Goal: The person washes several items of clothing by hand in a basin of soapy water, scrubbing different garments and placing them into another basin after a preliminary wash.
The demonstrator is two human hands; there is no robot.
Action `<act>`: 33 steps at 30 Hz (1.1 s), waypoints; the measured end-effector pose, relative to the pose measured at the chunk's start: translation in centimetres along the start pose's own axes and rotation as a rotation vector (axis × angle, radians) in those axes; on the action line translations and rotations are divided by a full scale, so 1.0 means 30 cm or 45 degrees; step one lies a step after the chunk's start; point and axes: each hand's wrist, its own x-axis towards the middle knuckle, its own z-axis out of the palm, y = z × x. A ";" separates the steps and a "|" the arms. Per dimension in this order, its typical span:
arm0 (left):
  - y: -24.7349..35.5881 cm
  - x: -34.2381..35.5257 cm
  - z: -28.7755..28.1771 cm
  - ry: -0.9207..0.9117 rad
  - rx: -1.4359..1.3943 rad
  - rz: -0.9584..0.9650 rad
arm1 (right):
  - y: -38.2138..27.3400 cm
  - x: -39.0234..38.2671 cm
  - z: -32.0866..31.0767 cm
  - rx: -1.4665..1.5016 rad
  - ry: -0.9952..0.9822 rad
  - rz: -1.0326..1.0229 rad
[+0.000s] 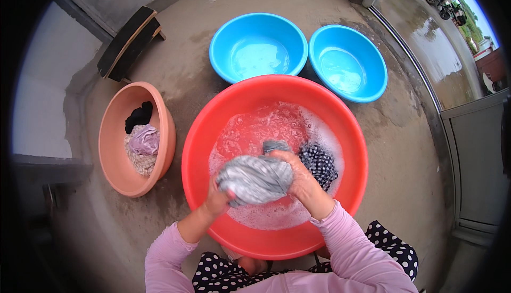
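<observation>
Between my two hands a wet grey cloth (254, 180) is bunched up above a large red basin (274, 246). My left hand (216, 198) grips the cloth's left side, with its fingers partly hidden behind it. On the other side my right hand (296, 175) is closed around the cloth's right end, and a grey flap sticks out past it. Foamy water (261, 128) fills the basin's bottom. A black-and-white checked cloth (318, 165) lies in the suds to the right of my right hand.
Two blue basins (259, 17) stand beyond the red one. At the left, a peach basin (114, 149) holds a lilac cloth (145, 141), a pale checked cloth (141, 162) and a black cloth (139, 116). A small black-topped stool (128, 40) is behind it. A doorway track (407, 53) runs along the right.
</observation>
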 end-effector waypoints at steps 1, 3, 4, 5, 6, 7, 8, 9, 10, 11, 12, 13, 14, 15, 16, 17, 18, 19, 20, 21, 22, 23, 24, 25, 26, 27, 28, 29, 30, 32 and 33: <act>-0.018 0.027 0.014 0.152 -0.239 -0.080 | 0.010 0.007 -0.005 -0.140 -0.052 -0.154; -0.038 0.059 -0.006 0.448 -0.475 -0.241 | 0.080 -0.027 0.088 -0.563 -0.036 -0.533; -0.015 0.085 0.021 0.456 -0.485 -0.230 | 0.098 -0.060 0.125 -0.977 -0.006 -0.939; 0.025 0.117 0.068 0.288 -0.606 -0.340 | 0.098 -0.085 0.136 -1.132 -0.042 -0.980; 0.044 0.138 0.096 0.108 -0.724 -0.446 | 0.095 -0.107 0.142 -1.148 -0.042 -0.973; 0.038 0.136 0.097 0.423 -0.667 -0.712 | 0.098 -0.129 0.151 -1.497 -0.108 -1.264; 0.016 0.130 0.081 0.437 -0.672 -0.702 | 0.107 -0.140 0.156 -1.840 -0.188 -1.556; -0.022 0.128 0.055 0.362 -0.592 -0.774 | 0.116 -0.138 0.153 -1.931 -0.282 -1.682; -0.023 0.136 0.058 0.281 -0.512 -0.846 | 0.119 -0.152 0.150 -1.936 -0.293 -1.675; -0.019 0.125 0.067 0.182 -0.340 -0.756 | 0.121 -0.175 0.147 -2.185 -0.402 -1.619; -0.013 0.115 0.082 0.086 -0.166 -0.665 | 0.123 -0.192 0.140 -2.429 -0.515 -1.551; -0.035 0.120 0.095 0.093 -0.108 -0.825 | 0.128 -0.191 0.114 -2.458 -0.671 -1.507; -0.061 0.128 0.105 0.097 -0.046 -0.981 | 0.146 -0.194 0.089 -2.464 -0.674 -1.506; -0.098 0.124 0.103 -0.052 0.162 -0.947 | 0.173 -0.202 0.056 -2.644 -0.876 -1.514; -0.136 0.115 0.104 -0.203 0.368 -0.907 | 0.203 -0.206 0.015 -2.819 -1.084 -1.506; -0.162 0.114 0.124 -0.356 0.681 -0.806 | 0.238 -0.208 -0.050 -2.833 -1.082 -1.492; -0.160 0.094 0.151 -0.363 0.659 -0.896 | 0.279 -0.204 -0.117 -2.936 -1.144 -1.467; -0.165 0.072 0.145 -0.392 0.746 -0.866 | 0.304 -0.192 -0.142 -3.019 -1.238 -1.458; -0.173 0.072 0.125 -0.419 0.835 -0.819 | 0.289 -0.188 -0.131 -3.007 -1.295 -1.481; -0.180 0.077 0.083 -0.348 0.907 -0.685 | 0.269 -0.188 -0.119 -3.035 -1.223 -1.470; -0.187 0.079 0.048 -0.278 0.971 -0.568 | 0.248 -0.187 -0.122 -3.049 -1.148 -1.445; -0.136 0.082 0.022 -0.119 0.741 -0.520 | 0.208 -0.169 -0.105 -2.998 -1.125 -1.344; -0.064 0.077 -0.030 0.002 0.581 -0.433 | 0.175 -0.152 -0.080 -2.925 -0.917 -1.341; 0.034 0.058 -0.077 0.111 0.426 -0.346 | 0.146 -0.142 -0.021 -2.844 -0.700 -1.336; 0.119 0.023 -0.109 0.337 0.107 -0.197 | 0.147 -0.116 0.061 -2.600 -0.474 -1.461; 0.201 -0.020 -0.201 0.342 0.055 -0.099 | 0.154 -0.085 0.136 -2.347 -0.258 -1.563; 0.303 -0.038 -0.214 0.424 -0.201 0.105 | 0.127 -0.058 0.160 -2.349 -0.254 -1.566; 0.402 -0.067 -0.257 0.490 -0.326 0.249 | 0.092 -0.044 0.176 -2.246 -0.115 -1.518; 0.477 -0.071 -0.282 0.644 -0.283 0.472 | 0.049 -0.035 0.167 -2.148 0.037 -1.466; 0.617 -0.121 -0.377 0.893 -0.044 0.692 | -0.051 -0.035 0.064 -2.271 0.186 -1.330; 0.646 -0.166 -0.451 0.941 0.031 0.741 | -0.096 -0.047 -0.007 -2.385 0.320 -1.175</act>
